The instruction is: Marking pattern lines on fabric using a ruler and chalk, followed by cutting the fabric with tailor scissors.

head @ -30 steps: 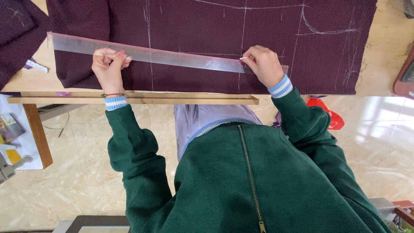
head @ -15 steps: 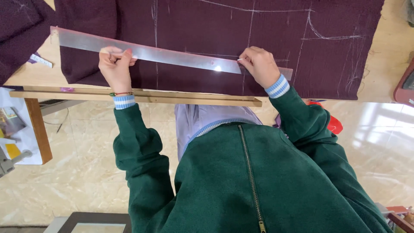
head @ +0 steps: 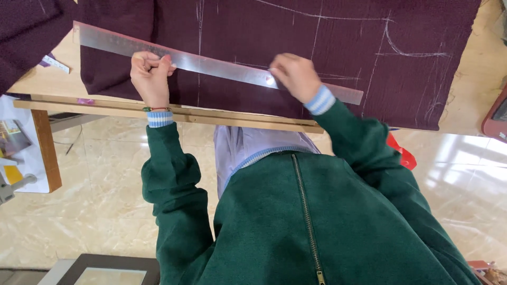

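A dark maroon cloth (head: 343, 47) marked with white chalk lines lies spread on a wooden table (head: 211, 115). A long metal ruler (head: 211, 63) lies slantwise across it. My left hand (head: 152, 79) presses down on the ruler near its left end, fingers curled over it. My right hand (head: 296, 76) is at the ruler's upper edge near its middle, blurred by motion. Its fingers pinch something small and pale, seemingly a piece of chalk (head: 272, 70), against the cloth.
More dark cloth (head: 26, 31) lies at the upper left, with a small white strip (head: 53, 63) beside it. A red object (head: 401, 153) sits under the table at right. A reddish item (head: 496, 119) is at the right edge, a white stand (head: 21, 158) at left.
My right hand has slid left along the ruler's edge toward its middle. My left hand stays pressed on the ruler. The view has shifted slightly.
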